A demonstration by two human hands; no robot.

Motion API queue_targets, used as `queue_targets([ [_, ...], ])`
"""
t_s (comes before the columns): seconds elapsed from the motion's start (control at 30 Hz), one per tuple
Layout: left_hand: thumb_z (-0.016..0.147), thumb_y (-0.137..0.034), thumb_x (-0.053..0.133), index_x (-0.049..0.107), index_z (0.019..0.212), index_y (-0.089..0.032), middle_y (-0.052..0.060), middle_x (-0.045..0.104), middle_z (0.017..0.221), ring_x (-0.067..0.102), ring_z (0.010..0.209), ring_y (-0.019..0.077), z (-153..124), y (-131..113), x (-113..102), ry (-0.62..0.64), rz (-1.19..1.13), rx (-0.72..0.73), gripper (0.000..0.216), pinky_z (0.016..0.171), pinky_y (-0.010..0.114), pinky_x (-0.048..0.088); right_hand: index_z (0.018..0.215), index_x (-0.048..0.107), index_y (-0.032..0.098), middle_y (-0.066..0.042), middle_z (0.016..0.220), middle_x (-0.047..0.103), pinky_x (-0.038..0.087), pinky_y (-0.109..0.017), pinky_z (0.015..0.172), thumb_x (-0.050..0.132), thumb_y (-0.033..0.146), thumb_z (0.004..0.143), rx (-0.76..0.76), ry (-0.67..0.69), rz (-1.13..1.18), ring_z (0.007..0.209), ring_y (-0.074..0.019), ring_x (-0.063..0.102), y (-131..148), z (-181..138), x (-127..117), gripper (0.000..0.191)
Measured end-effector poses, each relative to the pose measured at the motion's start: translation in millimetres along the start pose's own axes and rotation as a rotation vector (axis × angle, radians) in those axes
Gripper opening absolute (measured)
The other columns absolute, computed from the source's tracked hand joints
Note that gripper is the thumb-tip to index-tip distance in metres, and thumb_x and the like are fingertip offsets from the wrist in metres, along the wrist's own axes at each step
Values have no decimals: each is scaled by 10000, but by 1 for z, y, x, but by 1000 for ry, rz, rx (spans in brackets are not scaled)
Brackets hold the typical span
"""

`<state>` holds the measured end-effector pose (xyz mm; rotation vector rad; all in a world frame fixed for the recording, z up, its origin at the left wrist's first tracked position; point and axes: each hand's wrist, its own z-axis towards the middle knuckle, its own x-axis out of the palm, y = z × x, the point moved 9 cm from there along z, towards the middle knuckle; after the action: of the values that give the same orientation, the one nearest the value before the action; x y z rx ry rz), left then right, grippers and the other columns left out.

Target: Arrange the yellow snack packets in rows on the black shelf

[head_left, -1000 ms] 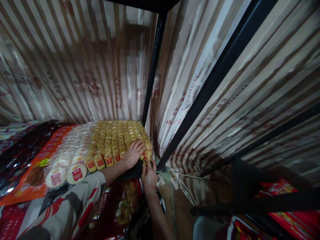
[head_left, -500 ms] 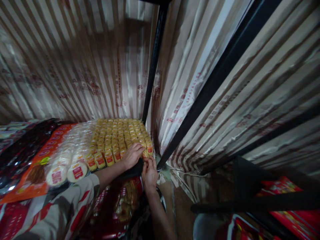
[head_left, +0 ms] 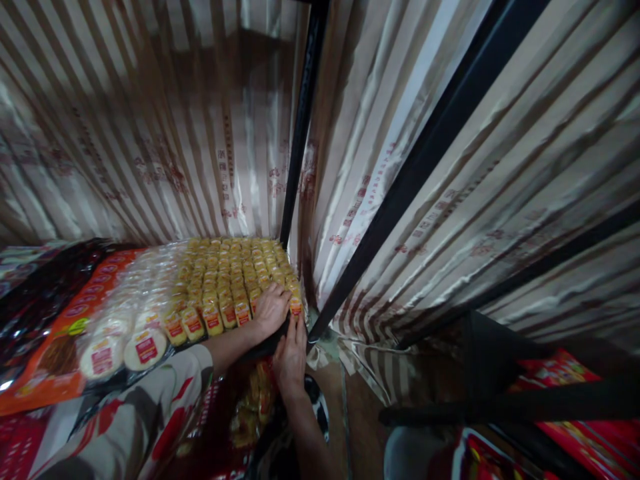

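My left hand lies fingers-down on the front right corner of a block of small yellow packets with red labels, standing in rows on a shelf. My right hand reaches up from below and presses against the shelf's dark front edge just under that corner, fingers together near the end packet. Whether either hand grips a packet is hidden by the fingers. My left sleeve is striped in grey and red.
Round white packets with red labels lie left of the yellow ones, then an orange bag and a dark bag. Black shelf posts and a diagonal bar stand before striped shiny sheeting. More packets sit on the lower shelf.
My right hand has slid a little lower and left along the shelf edge. My left hand stays on the corner packets. The view has shifted slightly.
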<state>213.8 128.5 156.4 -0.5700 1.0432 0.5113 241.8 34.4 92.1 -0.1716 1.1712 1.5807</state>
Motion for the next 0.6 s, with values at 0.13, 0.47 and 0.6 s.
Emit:
queue_targets([
  [0.13, 857, -195, 476, 602, 988, -171, 63, 580, 918, 473, 940, 210, 0, -1, 4, -14, -4, -11, 183, 818, 321, 448, 1352, 338, 10, -214, 1416, 313, 325, -466, 1041, 301, 90, 824, -5, 30, -24, 1347, -257, 215, -8, 0, 9, 536],
  [0.47, 883, -180, 410, 545, 1093, -165, 87, 540, 1054, 459, 973, 221, -22, 23, -14, -110, 69, -93, 251, 864, 365, 420, 1373, 311, 52, -189, 1468, 201, 314, -486, 1047, 312, 103, 839, -1, 3, 42, 1360, -261, 172, -3, 2, -1, 536],
  [0.6, 893, -180, 383, 495, 1182, -152, 101, 547, 1077, 458, 990, 237, -20, 17, -12, -40, 162, 35, 311, 840, 375, 403, 1395, 266, 60, -181, 1464, 222, 295, -490, 1057, 294, 98, 843, 10, 5, 51, 1362, -253, 170, 0, 7, -3, 554],
])
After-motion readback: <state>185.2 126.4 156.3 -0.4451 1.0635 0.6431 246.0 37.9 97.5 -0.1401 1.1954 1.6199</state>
